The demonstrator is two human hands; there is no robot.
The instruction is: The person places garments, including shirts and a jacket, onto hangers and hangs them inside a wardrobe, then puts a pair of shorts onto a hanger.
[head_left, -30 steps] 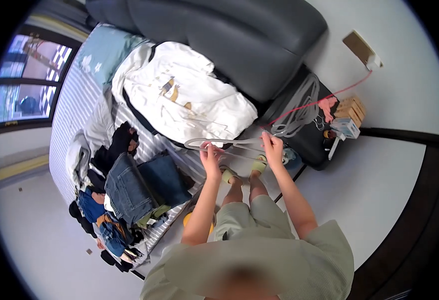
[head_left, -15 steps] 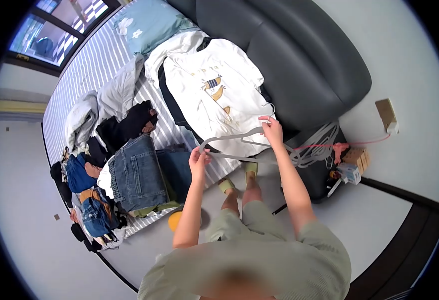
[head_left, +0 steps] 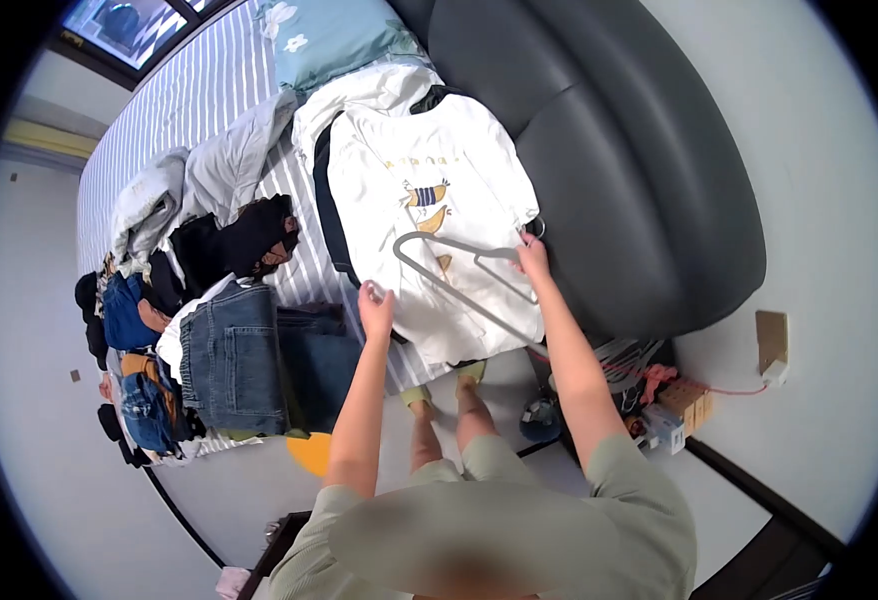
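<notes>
A grey hanger is held over the white printed shirt, which lies spread on the striped bed. My right hand grips the hanger near its hook, at the shirt's right side. At the shirt's lower left edge is my left hand, off the hanger, with its thumb and fingers apart. Dark garments show from under the white shirt.
Folded jeans and piled clothes lie on the left part of the striped bed. A teal pillow is at the top. The dark grey headboard stands on the right, above a box and hangers.
My left hand has let go of the hanger and moved left. The hanger, in my right hand, now lies over the shirt's lower part. The view has shifted toward the bed.
</notes>
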